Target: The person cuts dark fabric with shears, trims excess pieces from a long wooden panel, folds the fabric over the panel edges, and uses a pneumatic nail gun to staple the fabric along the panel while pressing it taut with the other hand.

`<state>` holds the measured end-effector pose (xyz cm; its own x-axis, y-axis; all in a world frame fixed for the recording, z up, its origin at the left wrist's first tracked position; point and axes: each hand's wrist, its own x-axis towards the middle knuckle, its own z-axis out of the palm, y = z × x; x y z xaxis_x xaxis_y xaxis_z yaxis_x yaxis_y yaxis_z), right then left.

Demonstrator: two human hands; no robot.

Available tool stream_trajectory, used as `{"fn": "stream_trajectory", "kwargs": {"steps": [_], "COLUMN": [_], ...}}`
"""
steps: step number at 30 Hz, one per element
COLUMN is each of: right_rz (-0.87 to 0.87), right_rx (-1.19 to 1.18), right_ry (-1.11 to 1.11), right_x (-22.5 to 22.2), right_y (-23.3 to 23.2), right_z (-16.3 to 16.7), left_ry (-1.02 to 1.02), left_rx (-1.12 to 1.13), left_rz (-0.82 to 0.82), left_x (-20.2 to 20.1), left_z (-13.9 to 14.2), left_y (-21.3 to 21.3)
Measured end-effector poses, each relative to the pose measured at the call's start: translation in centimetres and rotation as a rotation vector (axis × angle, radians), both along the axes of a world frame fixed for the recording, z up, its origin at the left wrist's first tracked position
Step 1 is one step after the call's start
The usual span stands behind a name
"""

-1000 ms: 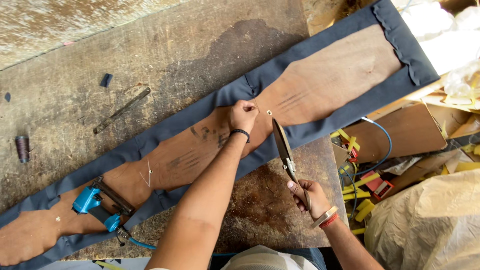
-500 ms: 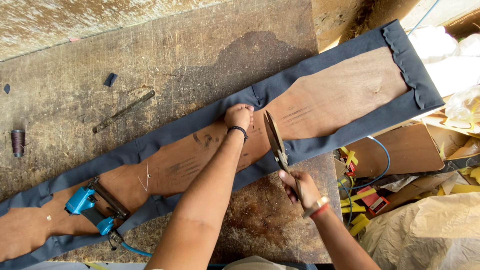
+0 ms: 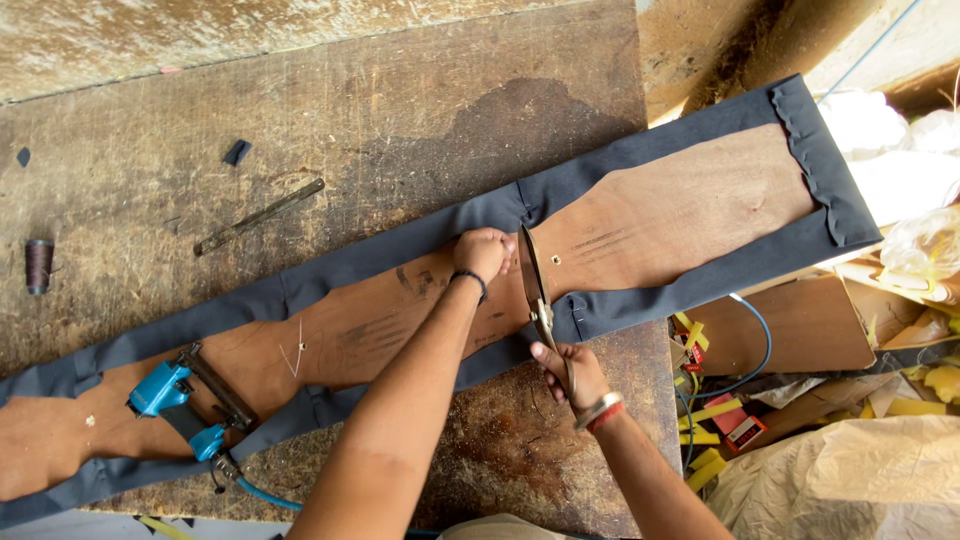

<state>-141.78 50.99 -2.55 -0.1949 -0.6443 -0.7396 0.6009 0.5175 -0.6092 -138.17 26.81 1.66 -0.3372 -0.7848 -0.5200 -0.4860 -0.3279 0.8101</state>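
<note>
Left hand (image 3: 484,252) clenched on dark fabric (image 3: 400,250) wrapped over a wooden board (image 3: 680,210); right hand (image 3: 566,368) gripping scissors (image 3: 533,280) beside it.

The left hand (image 3: 483,252) covers the spot where its fingers pinch the dark fabric (image 3: 400,250), so the grip there cannot be made out. The right hand (image 3: 566,368) hides the handles of the scissors (image 3: 533,285), and the long wooden panel (image 3: 330,335) runs off the left edge, as does the blue hose (image 3: 262,493) at the bottom
</note>
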Motion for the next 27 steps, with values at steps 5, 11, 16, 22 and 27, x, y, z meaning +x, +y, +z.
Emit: {"fn": "stream_trajectory", "kwargs": {"steps": [5, 11, 16, 22, 27], "right_rz": [0.009, 0.106, 0.361, 0.537, 0.628], "right_rx": [0.042, -0.042, -0.062, -0.168, -0.128], "right_ry": [-0.027, -0.093, 0.033, 0.083, 0.244], "right_x": [2.4, 7.2, 12.9, 22.7, 32.0], "right_y": [3.3, 2.7, -1.6, -2.9, -3.4], "right_z": [1.6, 3.3, 4.8, 9.4, 12.9], "left_ry": [0.070, 0.061, 0.209, 0.269, 0.398], "left_rx": [-0.059, 0.012, 0.034, -0.179, -0.370], "left_rz": [-0.145, 0.156, 0.313, 0.410, 0.445], "left_x": [10.1, 25.9, 36.3, 45.4, 53.8], "left_z": [-0.7, 0.1, 2.5, 7.1, 9.1], "left_y": [3.2, 8.2, 10.4, 11.5, 12.1]}}
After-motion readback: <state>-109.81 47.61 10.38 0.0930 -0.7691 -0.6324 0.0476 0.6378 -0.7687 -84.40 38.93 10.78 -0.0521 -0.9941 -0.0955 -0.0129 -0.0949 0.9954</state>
